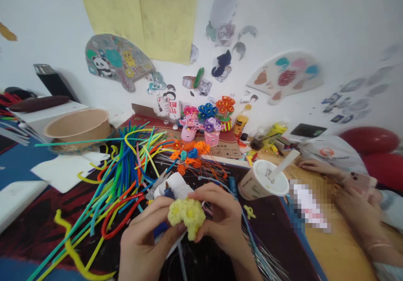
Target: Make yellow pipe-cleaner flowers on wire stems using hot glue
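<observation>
Between my two hands is a cluster of fuzzy yellow pipe-cleaner flowers [188, 214], held up over the near edge of the dark mat. My left hand [147, 235] pinches its left side with thumb and fingers. On its right side, my right hand [222, 216] grips it the same way. Just behind the cluster lie a white wad [181, 183] and a pair of scissors [160, 180], partly covered. A big heap of coloured pipe cleaners [121, 167] spreads to the left, and red-handled scissors [110, 222] rest among them.
A lidded cup [262, 180] with a straw stands right of my hands. Orange flowers on wires [190, 153] lie behind, before potted pipe-cleaner flowers [212, 125]. A round tan bowl [78, 125] sits at left. Another person's hands [355, 201] hold a phone [362, 179] at right.
</observation>
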A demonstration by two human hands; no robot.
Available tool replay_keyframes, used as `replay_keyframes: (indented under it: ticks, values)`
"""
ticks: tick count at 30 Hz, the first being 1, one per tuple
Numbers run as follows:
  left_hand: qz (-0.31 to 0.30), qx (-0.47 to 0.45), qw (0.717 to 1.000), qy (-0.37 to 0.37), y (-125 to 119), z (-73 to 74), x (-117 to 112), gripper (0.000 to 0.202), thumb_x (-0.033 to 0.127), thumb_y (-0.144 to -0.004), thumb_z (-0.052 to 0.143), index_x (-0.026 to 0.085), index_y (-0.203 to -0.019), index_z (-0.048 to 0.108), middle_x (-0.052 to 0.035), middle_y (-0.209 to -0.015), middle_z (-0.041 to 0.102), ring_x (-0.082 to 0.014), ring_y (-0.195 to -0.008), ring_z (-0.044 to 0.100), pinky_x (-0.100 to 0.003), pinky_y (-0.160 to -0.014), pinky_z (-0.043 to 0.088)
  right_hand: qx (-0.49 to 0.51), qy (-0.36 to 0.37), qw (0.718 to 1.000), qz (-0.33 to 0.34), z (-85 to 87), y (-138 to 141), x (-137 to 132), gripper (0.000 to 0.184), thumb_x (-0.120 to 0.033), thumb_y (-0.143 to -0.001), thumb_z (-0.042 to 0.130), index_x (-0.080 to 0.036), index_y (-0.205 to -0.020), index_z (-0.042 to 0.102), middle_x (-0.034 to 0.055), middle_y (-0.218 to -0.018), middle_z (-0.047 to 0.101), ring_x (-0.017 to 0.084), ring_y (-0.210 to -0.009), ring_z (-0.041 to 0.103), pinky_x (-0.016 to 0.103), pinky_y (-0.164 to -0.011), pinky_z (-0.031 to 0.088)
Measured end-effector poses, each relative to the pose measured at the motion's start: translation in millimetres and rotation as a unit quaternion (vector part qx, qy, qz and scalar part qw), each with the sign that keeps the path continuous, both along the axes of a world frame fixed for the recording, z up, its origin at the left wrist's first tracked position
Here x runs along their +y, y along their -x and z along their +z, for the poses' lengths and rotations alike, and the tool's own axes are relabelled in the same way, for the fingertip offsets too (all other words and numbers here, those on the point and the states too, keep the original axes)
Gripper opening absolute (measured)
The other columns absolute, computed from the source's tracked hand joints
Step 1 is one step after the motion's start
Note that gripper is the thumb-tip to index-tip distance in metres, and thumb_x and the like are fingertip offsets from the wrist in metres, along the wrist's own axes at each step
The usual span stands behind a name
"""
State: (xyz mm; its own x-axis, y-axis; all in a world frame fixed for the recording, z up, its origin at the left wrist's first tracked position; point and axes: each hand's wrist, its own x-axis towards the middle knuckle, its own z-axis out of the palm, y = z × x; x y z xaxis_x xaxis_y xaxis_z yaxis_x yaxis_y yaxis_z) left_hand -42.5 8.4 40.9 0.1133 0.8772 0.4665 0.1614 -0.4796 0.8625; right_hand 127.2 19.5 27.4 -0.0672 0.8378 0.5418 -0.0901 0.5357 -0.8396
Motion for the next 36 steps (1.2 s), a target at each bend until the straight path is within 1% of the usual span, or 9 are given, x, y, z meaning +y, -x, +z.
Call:
replay_keyframes:
  ticks: [7,14,17,20,22,26,31,33,36]
  values:
    - [-0.036,0.017,0.999,-0.029,5.8,-4.9,-2.6,0.008,0.016,-0.083,0.070,0.024,-0.081,0.071,-0.0019,-0.084,0.069,-0.0153,-0.072,0.067,-0.020,-0.064,0.054,0.001,-0.007,1.000,0.010,0.9,0.1,-1.5,0.048,-0.037,-0.064,0.089,-0.036,-0.110,0.075,0.0014,-0.088,0.069,0.017,-0.073,0.060,0.024,-0.060,0.050]
    - [-0.031,0.021,0.997,-0.071,5.5,-5.5,-4.3,0.016,0.008,-0.083,0.068,0.023,-0.077,0.068,-0.0020,-0.085,0.067,-0.0143,-0.071,0.066,-0.020,-0.063,0.053,-0.014,-0.025,1.000,-0.004,-0.9,-3.6,-2.3,0.034,-0.028,-0.076,0.082,-0.035,-0.109,0.075,0.0020,-0.087,0.069,0.016,-0.072,0.060,0.025,-0.061,0.051]
    - [-0.010,0.015,0.996,-0.085,4.5,-4.3,-4.1,0.014,0.010,-0.083,0.069,0.024,-0.081,0.069,-0.0008,-0.085,0.067,-0.0135,-0.072,0.066,-0.019,-0.064,0.053,-0.008,-0.006,1.000,0.008,0.0,-4.0,-1.2,0.035,-0.033,-0.076,0.082,-0.035,-0.110,0.075,0.0012,-0.088,0.068,0.015,-0.070,0.059,0.025,-0.062,0.050]
    - [0.035,-0.003,0.996,-0.088,2.0,-6.1,-6.6,0.015,0.013,-0.081,0.071,0.026,-0.088,0.070,0.0004,-0.086,0.066,-0.0132,-0.075,0.065,-0.017,-0.065,0.053,-0.009,0.025,0.999,0.040,1.8,-2.1,0.2,0.045,-0.045,-0.068,0.085,-0.035,-0.110,0.075,0.0012,-0.090,0.066,0.015,-0.070,0.057,0.024,-0.061,0.049]
    - [0.059,-0.011,0.995,-0.081,-0.1,-8.6,-9.1,0.018,0.011,-0.080,0.071,0.026,-0.089,0.070,0.0010,-0.086,0.067,-0.0130,-0.076,0.064,-0.017,-0.066,0.052,-0.016,0.042,0.997,0.058,2.3,0.5,0.7,0.049,-0.047,-0.063,0.087,-0.033,-0.110,0.075,0.0016,-0.090,0.066,0.015,-0.071,0.056,0.024,-0.061,0.047]
    - [0.086,-0.044,0.993,-0.063,-5.8,-11.7,-10.9,0.020,0.008,-0.076,0.070,0.025,-0.086,0.069,0.0013,-0.086,0.067,-0.0130,-0.078,0.065,-0.015,-0.068,0.053,-0.013,0.047,0.997,0.055,0.2,6.7,0.9,0.046,-0.034,-0.062,0.091,-0.031,-0.105,0.076,0.0011,-0.089,0.066,0.016,-0.077,0.057,0.024,-0.065,0.046]
    - [0.098,-0.115,0.987,-0.045,-16.3,-8.4,-7.5,0.020,0.008,-0.070,0.074,0.025,-0.080,0.071,0.0023,-0.081,0.068,-0.0126,-0.077,0.065,-0.013,-0.069,0.054,-0.003,0.061,0.996,0.060,-2.9,10.5,1.5,0.031,-0.025,-0.073,0.084,-0.029,-0.103,0.076,0.0021,-0.093,0.068,0.016,-0.081,0.058,0.025,-0.071,0.047]
    - [0.103,-0.148,0.983,-0.021,-19.4,-8.9,-6.5,0.022,0.008,-0.069,0.076,0.026,-0.080,0.071,0.0034,-0.081,0.068,-0.0119,-0.078,0.065,-0.012,-0.070,0.053,-0.013,0.062,0.996,0.056,-3.0,11.0,1.9,0.026,-0.023,-0.076,0.081,-0.028,-0.101,0.076,0.0023,-0.093,0.069,0.016,-0.081,0.059,0.025,-0.072,0.048]
    - [0.106,-0.187,0.976,0.020,-21.9,-12.8,-6.1,0.023,0.009,-0.067,0.079,0.027,-0.080,0.072,0.0042,-0.085,0.068,-0.0116,-0.083,0.063,-0.012,-0.075,0.052,-0.038,0.035,0.998,0.027,-3.1,12.3,2.2,0.017,-0.018,-0.082,0.075,-0.028,-0.096,0.077,0.0014,-0.090,0.070,0.014,-0.076,0.061,0.023,-0.071,0.049]
